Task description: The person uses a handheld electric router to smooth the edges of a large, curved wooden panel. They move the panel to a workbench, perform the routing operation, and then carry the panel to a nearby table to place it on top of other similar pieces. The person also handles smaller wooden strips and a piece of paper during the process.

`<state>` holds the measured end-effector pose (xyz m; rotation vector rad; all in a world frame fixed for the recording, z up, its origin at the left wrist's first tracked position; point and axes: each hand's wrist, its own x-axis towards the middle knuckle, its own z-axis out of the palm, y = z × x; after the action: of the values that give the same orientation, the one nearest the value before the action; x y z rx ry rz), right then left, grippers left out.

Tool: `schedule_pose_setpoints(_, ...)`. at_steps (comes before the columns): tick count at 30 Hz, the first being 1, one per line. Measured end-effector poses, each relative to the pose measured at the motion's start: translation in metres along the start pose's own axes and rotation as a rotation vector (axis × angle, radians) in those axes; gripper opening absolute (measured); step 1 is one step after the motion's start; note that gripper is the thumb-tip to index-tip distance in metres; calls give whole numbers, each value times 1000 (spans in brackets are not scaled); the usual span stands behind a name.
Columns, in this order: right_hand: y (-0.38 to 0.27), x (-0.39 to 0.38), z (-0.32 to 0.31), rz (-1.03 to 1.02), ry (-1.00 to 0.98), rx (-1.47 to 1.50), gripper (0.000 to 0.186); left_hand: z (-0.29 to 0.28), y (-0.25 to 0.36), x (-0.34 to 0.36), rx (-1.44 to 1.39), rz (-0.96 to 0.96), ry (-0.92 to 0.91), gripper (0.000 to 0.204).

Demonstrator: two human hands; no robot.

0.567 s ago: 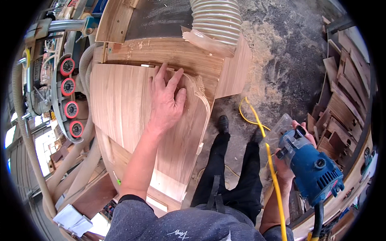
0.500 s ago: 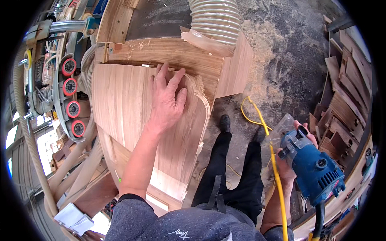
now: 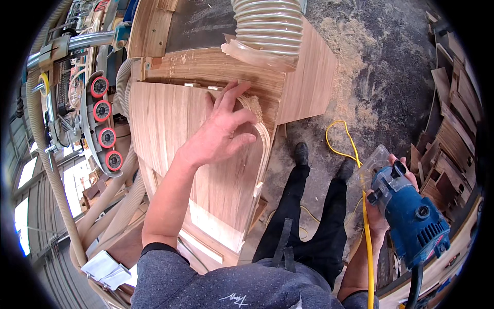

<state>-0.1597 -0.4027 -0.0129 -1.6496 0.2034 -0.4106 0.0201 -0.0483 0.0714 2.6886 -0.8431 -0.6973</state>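
My left hand (image 3: 218, 134) is spread over the rounded corner of a pale wood panel (image 3: 162, 123), its fingertips at the far edge beside a small heap of sawdust (image 3: 252, 107). Nothing is in that hand, and whether the palm touches the wood I cannot tell. Off to the right, my right hand (image 3: 378, 220) grips a blue trim router (image 3: 415, 213) with a clear plastic base, away from the panel. The router partly hides the fingers. Its dark cord (image 3: 416, 288) hangs down at the lower right.
A ribbed dust hose (image 3: 268, 28) ends above the wooden bench (image 3: 206, 67) at the far side. A yellow cord (image 3: 368, 247) runs past my right arm to the dusty floor. Wood offcuts (image 3: 455, 129) are piled at right. Red-rimmed wheels (image 3: 102, 110) and hoses stand at left.
My left hand has shifted right along the panel's far edge, toward the sawdust, with its fingers turned more to the right. The right hand still holds the router. The whole view has shifted slightly.
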Motion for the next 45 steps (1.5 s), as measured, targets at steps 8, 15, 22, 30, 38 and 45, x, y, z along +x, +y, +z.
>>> schedule_pose_setpoints(8, -5, 8, 4, -27, -60, -14, 72, -2, 12, 4, 10, -71, 109, 66)
schedule_pose_setpoints(15, -23, 5, 6, 29, -11, 97, 62, 5, 33, 10, 188, -106, 83, 60)
schedule_pose_setpoints(22, -60, 25, -6, -149, -33, -126, 72, -8, 137, 1, -838, -11, 51, 52)
schedule_pose_setpoints(30, -123, 15, -56, -153, -68, -401, 58, -75, 276, -8, -1601, 380, -281, 71)
schedule_pose_setpoints(38, -182, -7, -111, -427, -47, -798, 61, -95, 307, -50, -1015, 399, -210, 55)
schedule_pose_setpoints(45, -240, -27, -149, -484, -75, -863, 59, -96, 341, -103, -715, 666, -92, 59)
